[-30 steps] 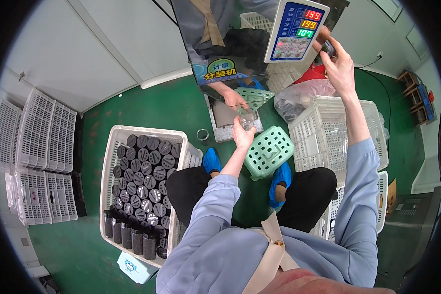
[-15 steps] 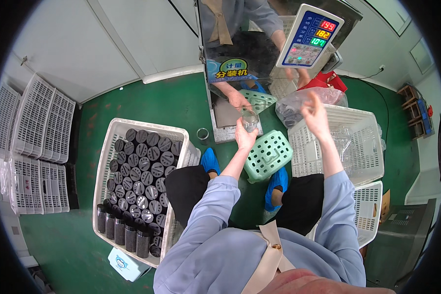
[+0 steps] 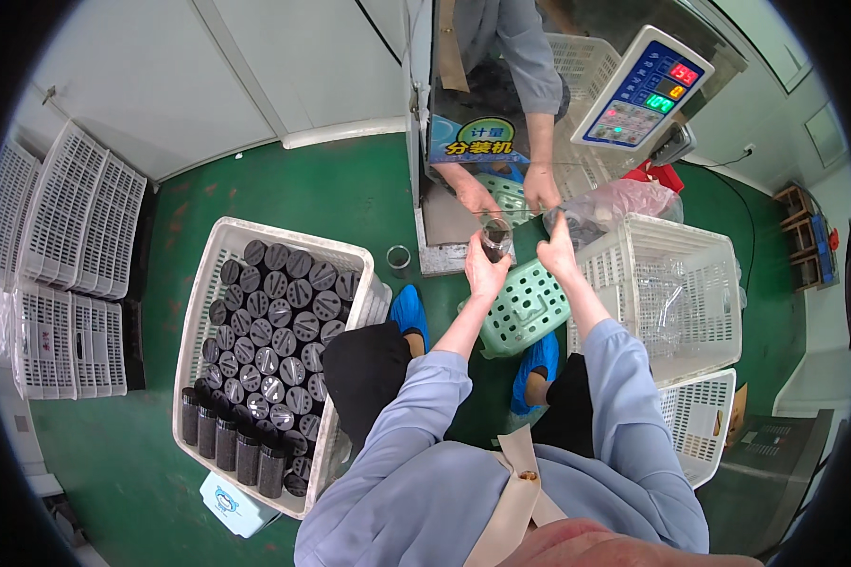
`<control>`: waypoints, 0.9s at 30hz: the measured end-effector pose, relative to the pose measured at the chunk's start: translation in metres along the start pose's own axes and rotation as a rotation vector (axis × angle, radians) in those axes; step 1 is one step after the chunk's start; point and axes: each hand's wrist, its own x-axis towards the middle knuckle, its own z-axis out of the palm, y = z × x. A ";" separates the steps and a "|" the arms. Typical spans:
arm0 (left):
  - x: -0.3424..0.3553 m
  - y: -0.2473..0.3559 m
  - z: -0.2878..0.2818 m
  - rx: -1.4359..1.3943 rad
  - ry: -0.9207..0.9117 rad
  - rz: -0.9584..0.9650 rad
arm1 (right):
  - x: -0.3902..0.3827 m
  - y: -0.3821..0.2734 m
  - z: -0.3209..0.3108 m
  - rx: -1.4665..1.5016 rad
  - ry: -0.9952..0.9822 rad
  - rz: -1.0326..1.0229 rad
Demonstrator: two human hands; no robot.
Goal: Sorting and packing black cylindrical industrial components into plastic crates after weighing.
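Note:
My left hand is wrapped round a clear jar with dark contents, held at the front of the filling machine, whose metal base shows beside it. To the right, my right hand has its fingers drawn together at the edge of a clear plastic bag. A dark patch shows at those fingertips; what they grip, if anything, I cannot make out. Below both hands stands an upturned green perforated basket. The machine's shiny front mirrors both hands.
At the left, a white crate holds several black-lidded jars with dark contents. An open jar stands on the floor beside the machine. A white crate with clear jars sits at the right. The lit control panel juts out above.
The jar in my left hand looked clear before and now shows dark contents. My right hand has come down and left to the bag's edge. The whole view has shifted slightly.

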 end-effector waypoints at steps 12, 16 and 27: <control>0.000 -0.001 -0.003 -0.030 0.003 0.015 | 0.001 0.015 0.054 0.495 -0.427 0.051; 0.001 -0.001 -0.006 -0.020 -0.002 -0.004 | -0.005 -0.002 0.039 0.445 -0.292 0.039; 0.003 0.005 0.001 -0.074 0.008 0.008 | 0.005 0.028 0.049 0.435 -0.410 -0.008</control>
